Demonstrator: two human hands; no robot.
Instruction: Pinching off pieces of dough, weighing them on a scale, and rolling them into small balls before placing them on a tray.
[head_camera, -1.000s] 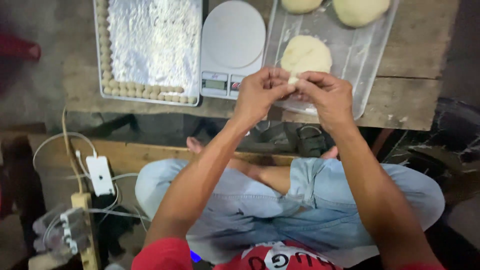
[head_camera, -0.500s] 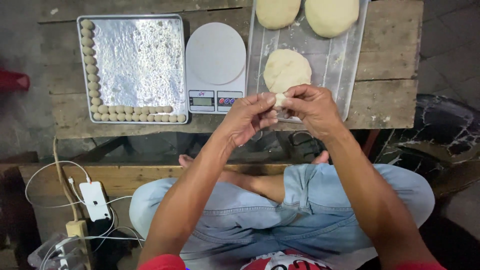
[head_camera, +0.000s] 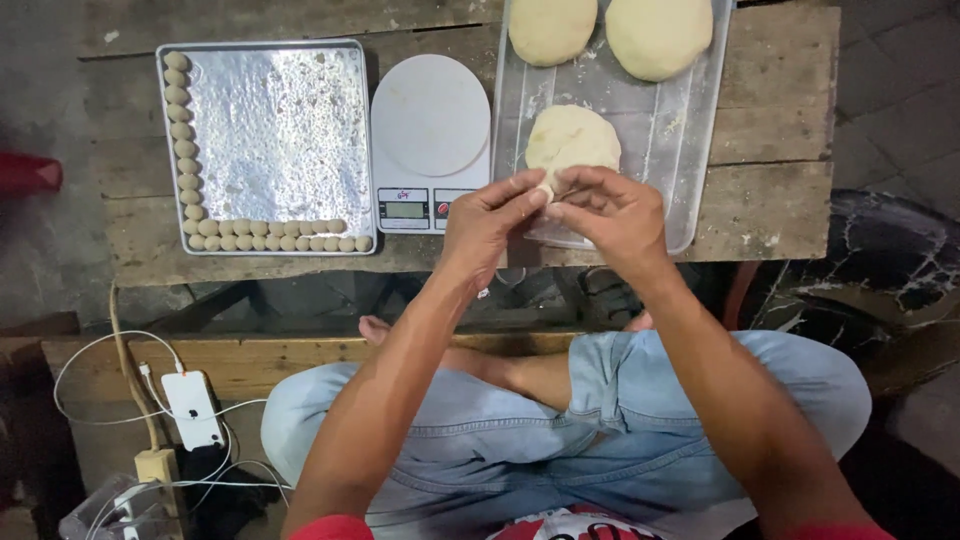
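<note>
At frame centre, the left hand (head_camera: 487, 222) and right hand (head_camera: 607, 212) pinch a small dough piece (head_camera: 545, 192) together. They meet at the near edge of a clear tray (head_camera: 680, 150), beside the white scale (head_camera: 430, 140).

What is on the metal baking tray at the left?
The baking tray holds small dough balls lining its left and near edges; the middle shows bare foil. Nothing covers it.

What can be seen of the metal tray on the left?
The tray is a shallow, silvery rectangle with rounded corners and a raised rim, its floor dusted white as if floured. It lies flat on the wooden table, left of the white scale, close beside it. Small pale dough balls line its left edge and its near edge in single rows. Neither hand touches it.
</note>
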